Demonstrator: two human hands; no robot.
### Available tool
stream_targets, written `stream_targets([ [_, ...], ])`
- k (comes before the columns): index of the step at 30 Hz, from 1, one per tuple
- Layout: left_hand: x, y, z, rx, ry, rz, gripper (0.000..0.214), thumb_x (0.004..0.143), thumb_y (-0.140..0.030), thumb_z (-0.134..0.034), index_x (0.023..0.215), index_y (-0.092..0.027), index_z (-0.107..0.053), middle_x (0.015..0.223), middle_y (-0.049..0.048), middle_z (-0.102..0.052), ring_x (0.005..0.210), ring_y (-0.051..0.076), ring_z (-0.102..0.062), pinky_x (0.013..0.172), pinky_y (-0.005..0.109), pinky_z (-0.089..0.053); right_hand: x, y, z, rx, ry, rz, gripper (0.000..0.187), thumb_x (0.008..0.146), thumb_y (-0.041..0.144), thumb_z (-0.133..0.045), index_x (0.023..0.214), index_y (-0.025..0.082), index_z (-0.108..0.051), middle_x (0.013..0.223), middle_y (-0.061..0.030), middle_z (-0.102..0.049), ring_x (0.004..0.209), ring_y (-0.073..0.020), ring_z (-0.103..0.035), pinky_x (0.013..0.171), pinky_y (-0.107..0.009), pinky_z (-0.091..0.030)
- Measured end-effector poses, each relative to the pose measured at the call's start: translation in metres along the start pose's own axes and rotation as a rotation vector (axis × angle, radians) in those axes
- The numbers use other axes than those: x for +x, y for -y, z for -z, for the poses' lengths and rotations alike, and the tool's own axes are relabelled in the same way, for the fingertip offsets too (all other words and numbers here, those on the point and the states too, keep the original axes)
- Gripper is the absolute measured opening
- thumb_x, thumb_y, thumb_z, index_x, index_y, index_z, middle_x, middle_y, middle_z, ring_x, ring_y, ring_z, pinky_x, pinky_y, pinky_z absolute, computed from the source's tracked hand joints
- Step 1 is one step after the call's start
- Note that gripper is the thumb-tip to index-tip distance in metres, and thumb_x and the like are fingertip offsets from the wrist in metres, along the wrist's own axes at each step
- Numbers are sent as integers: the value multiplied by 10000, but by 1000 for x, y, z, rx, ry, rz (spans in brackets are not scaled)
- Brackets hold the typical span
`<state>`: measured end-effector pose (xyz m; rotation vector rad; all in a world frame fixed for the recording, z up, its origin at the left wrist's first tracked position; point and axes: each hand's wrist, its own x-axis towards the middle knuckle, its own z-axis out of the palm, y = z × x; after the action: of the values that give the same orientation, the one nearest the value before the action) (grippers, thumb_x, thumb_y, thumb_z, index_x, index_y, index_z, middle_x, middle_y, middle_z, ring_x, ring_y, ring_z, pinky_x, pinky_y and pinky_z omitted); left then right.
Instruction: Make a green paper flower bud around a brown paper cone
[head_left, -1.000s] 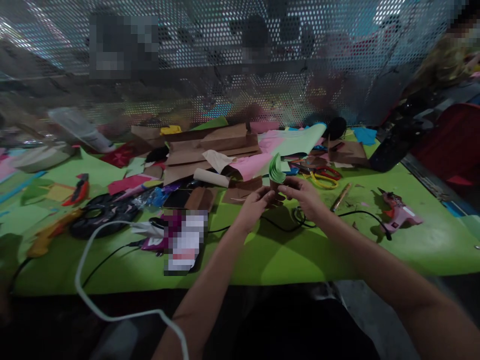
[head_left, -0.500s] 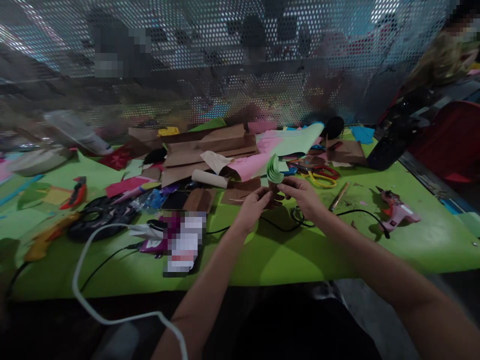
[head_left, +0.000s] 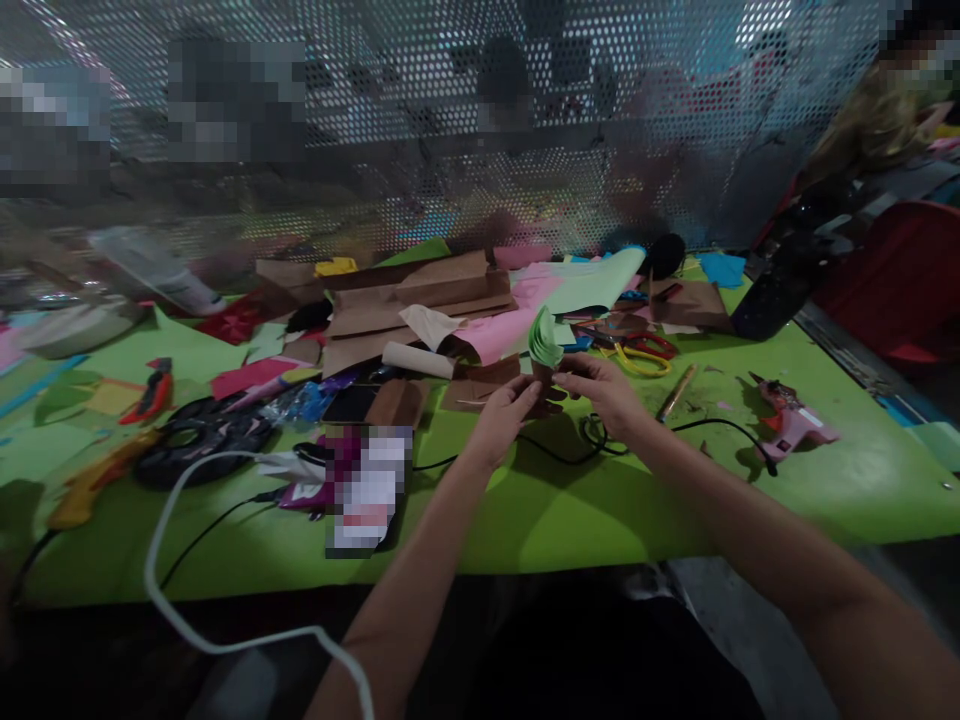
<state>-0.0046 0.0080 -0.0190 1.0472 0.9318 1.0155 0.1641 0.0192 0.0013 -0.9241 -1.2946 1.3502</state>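
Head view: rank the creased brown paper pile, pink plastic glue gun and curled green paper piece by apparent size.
1. Creased brown paper pile, though farthest back
2. Pink plastic glue gun
3. Curled green paper piece

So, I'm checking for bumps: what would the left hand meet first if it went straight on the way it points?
The left hand would most likely meet the green-topped paper piece at its fingertips, then perhaps the right hand; depth is unclear.

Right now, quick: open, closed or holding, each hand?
Left hand: closed, holding the green paper piece by its brown lower part.
Right hand: partly curled beside the same piece; cannot tell whether it grips.
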Motion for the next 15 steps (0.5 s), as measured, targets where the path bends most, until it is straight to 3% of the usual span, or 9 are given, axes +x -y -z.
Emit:
stream_targets([
  [9,-7,-5,-2,134,31,-139,523,796,-648,-693,1007,-172,-647,864,47,-713,693,108,-595,667,237,-483,1,4,0,41,-6,45,366,613,437,-862,872,231,-705,823,-1,-680,752,-173,-600,729,-328,-479],
  [15,-9,-6,-7,199,-24,-198,441,830,-621,-668,912,-197,-578,731,-27,-526,634,94,-459,608,223,-416,3,-1,3,-99,-33,102,497,614,505,-878,952,211,-662,870,-5,-638,685,-134,-527,636,-287,-438],
])
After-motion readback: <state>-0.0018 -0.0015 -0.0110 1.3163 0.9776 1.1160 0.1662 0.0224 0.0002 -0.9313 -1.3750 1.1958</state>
